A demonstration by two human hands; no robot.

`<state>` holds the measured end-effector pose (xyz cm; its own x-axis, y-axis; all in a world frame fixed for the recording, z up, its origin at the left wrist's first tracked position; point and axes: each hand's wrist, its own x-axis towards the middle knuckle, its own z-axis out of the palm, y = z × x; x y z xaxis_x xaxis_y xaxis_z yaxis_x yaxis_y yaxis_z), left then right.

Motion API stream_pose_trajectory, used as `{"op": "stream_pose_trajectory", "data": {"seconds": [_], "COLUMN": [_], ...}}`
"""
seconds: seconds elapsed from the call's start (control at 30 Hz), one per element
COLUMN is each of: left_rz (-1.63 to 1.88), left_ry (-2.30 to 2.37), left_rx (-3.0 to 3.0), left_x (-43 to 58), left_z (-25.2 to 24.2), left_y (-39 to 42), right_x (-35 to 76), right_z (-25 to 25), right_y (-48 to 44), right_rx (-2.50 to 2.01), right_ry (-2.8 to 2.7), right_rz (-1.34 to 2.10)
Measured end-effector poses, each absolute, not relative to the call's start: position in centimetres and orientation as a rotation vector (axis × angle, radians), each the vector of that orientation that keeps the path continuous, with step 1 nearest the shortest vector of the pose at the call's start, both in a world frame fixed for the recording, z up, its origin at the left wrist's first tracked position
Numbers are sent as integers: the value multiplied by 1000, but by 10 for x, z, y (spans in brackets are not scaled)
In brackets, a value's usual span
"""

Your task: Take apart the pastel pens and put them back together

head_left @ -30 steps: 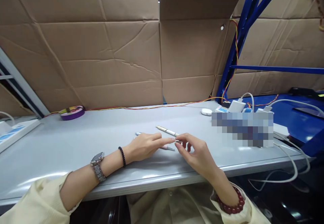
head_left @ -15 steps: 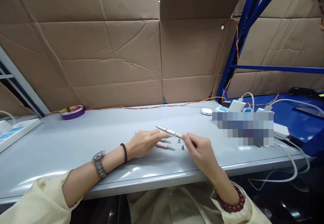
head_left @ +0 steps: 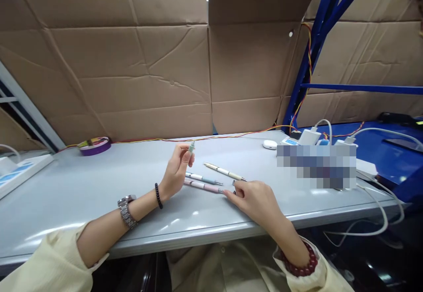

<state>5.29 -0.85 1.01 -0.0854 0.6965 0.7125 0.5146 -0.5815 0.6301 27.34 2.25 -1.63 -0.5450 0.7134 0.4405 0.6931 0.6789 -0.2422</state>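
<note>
My left hand [head_left: 178, 168] is raised a little off the table, with a pale green pen part [head_left: 191, 147] pinched upright between thumb and fingers. My right hand [head_left: 257, 198] rests low over the table, thumb and curled index finger closing around a small grey metal pen tip [head_left: 235, 191]. Another metal pen tip [head_left: 234, 182] sits right beside the index finger. A white and blue pen [head_left: 205, 178] and a pink and white pen [head_left: 203, 186] lie between the hands, the pink one's point close to my right thumb. Behind them lies a white and gold pen [head_left: 224, 171].
A purple-edged tape roll [head_left: 95, 146] stands at the back left, with a power strip [head_left: 24, 173] at the left edge. At the right are a white earbud case [head_left: 270, 144], plugged chargers [head_left: 309, 137] and white cables. Cardboard [head_left: 132, 80] walls the back.
My left hand has lifted from over the pens and turned upward with the pale green part. My right hand has left the white and gold pen and moved nearer onto the metal tips.
</note>
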Motion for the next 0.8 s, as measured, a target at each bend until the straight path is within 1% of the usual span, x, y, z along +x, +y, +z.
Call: {"op": "stream_pose_trajectory", "data": {"seconds": [0.1,0.2,0.27,0.33,0.43,0.53,0.67,0.8], "left_rz": [1503,1106,897,784,692,662,697,805], "left_ry": [1437,1579,1627,1623,1588,1575,1596,1591], "left_rx": [2170,2376,2461,2495,2512,2524,2539,2607], "left_x": [50,47,43,38,33,32,38,47], "left_z": [11,10,9,6,2,1,5,9], "left_y": [-9,-7,-3,2,7,7,2,-4], "right_x": [274,279,286,296,312,319,310,302], "right_z": [-16,-14,-12,-10,-11,-16,-18,-16], "right_y": [22,25,29,35,46,52,54,52], "right_rx": [-1047,-992,-999,-1048,-1122,-1104,-1083,-1144], "right_ry": [-2290,-2090,-1998,-1994,-2141,-2281,-2349,-2241], "right_rz": [159,264,266,254,226,239,302,375]}}
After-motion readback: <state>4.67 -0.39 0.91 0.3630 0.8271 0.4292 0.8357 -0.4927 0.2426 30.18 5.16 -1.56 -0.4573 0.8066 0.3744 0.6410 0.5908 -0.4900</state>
